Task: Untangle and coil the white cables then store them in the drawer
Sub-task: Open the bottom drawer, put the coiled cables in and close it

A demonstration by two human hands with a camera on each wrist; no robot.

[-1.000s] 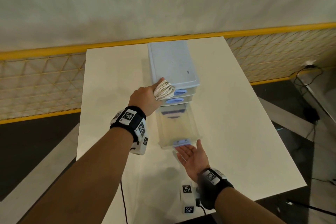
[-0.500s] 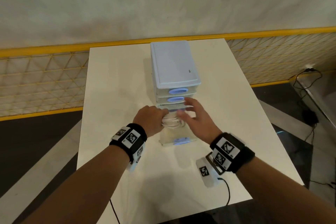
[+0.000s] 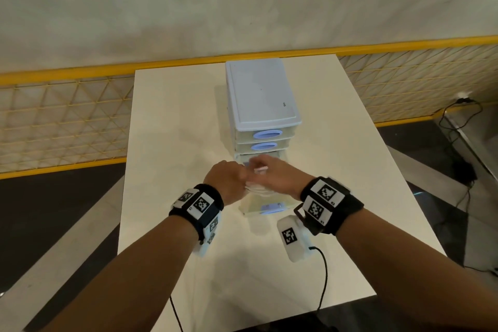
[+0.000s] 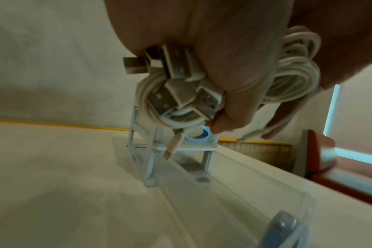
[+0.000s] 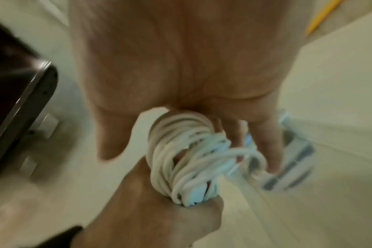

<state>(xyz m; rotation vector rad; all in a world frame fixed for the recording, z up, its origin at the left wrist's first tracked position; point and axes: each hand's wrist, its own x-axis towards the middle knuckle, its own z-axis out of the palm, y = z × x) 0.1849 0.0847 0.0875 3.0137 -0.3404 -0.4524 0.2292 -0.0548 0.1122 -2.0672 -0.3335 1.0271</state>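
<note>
A coil of white cables (image 3: 257, 187) with several USB plugs is gripped in my left hand (image 3: 226, 180), held just over the pulled-out clear bottom drawer (image 3: 270, 208) of the small drawer unit (image 3: 261, 94). The left wrist view shows the plugs and loops (image 4: 181, 100) bunched under my curled fingers (image 4: 234, 58), with the drawer's clear floor (image 4: 223, 209) below. My right hand (image 3: 275, 175) lies over the coil from the right. Blurred in the right wrist view, its fingers (image 5: 265, 147) run straight along the coil (image 5: 181, 159), and its thumb stays off it.
The unit stands mid-table on a white table (image 3: 175, 116); its two upper drawers (image 3: 265, 140) are closed. A yellow mesh railing (image 3: 54, 121) runs behind the table. Black cords (image 3: 458, 116) lie on the floor at the right.
My left hand brought the coil down from beside the unit's top to the open drawer. My right hand left the drawer's front handle, turned palm down and came onto the coil.
</note>
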